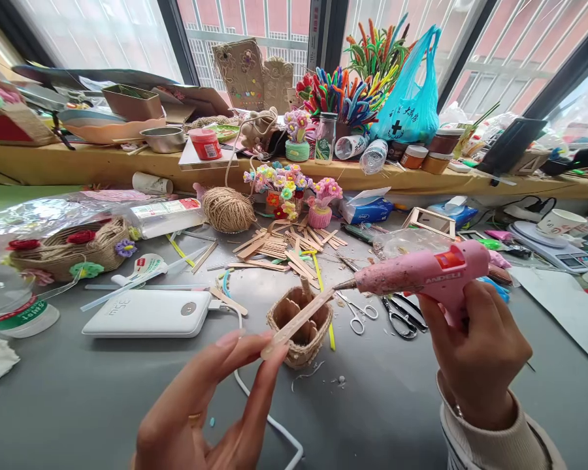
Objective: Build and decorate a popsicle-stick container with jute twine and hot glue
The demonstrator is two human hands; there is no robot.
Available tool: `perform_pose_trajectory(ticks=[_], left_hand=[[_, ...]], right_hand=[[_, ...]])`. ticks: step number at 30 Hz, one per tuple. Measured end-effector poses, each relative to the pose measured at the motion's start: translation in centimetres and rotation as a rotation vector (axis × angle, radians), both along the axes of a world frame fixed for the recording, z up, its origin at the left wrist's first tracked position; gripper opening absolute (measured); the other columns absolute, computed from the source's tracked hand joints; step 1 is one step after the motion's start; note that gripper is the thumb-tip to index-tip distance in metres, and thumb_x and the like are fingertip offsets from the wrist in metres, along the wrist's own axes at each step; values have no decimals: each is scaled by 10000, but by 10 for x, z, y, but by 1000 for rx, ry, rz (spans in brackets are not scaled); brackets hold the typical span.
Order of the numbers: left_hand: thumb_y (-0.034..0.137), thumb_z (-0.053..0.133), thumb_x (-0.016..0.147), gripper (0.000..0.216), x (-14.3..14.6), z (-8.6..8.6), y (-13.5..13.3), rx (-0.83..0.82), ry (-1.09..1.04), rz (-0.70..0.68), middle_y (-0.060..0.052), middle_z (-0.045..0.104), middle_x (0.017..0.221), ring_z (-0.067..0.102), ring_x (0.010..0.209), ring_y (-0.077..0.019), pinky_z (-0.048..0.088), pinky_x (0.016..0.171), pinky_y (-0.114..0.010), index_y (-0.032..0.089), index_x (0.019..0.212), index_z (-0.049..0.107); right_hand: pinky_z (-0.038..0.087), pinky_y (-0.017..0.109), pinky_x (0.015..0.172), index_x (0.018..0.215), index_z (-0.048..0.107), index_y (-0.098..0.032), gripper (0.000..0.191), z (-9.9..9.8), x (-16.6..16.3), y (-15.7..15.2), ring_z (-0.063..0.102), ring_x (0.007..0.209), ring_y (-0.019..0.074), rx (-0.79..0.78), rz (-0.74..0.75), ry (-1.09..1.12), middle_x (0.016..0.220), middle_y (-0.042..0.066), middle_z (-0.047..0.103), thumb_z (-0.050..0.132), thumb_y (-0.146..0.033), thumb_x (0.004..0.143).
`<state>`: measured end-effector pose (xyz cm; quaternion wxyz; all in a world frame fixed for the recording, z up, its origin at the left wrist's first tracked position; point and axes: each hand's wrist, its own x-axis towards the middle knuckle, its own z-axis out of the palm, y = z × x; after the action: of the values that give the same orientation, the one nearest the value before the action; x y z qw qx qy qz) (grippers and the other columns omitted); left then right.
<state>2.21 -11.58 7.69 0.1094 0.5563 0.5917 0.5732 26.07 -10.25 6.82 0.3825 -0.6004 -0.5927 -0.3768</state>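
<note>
Between the thumb and fingers of my left hand (pixel 210 398) I pinch one end of a wooden craft stick (pixel 298 318), which slants up and to the right. My right hand (pixel 475 346) is wrapped round the handle of a pink hot glue gun (pixel 416 271). The gun's metal nozzle meets or nearly meets the stick's far end. Behind and below the stick stands a small twine-wrapped basket (pixel 301 356) with sticks inside; part of it is hidden by the stick and my left fingers.
A heap of craft sticks (pixel 264 245) lies beyond the basket, near a ball of twine (pixel 228 209). Scissors (pixel 357 313) and black-handled cutters (pixel 404 316) rest by the glue gun. A white power bank (pixel 147 314) with a cable sits left. A crowded shelf (pixel 255 175) runs along the windows.
</note>
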Motion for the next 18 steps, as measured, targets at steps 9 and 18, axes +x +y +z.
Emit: perform_pose_trajectory(ticks=[9,18], left_hand=[[269,768,583,330,2,1,1,-4,2,14,18,715,772,691,727,-195,583,729,-293,221,861,596],[263,784,555,436,0,0,1,57,-20,-21,18,712,761,684,700,-202,563,771,-338,223,947,598]], right_hand=[[318,237,493,823,505,-148,162,-2,1,1,509,584,129,20,-20,-55,667,34,545,610,-262,777],[350,268,536,911,521,-192,155,-4,1,-3,554,654,172,-60,0,34,737,59,584,584,-270,793]])
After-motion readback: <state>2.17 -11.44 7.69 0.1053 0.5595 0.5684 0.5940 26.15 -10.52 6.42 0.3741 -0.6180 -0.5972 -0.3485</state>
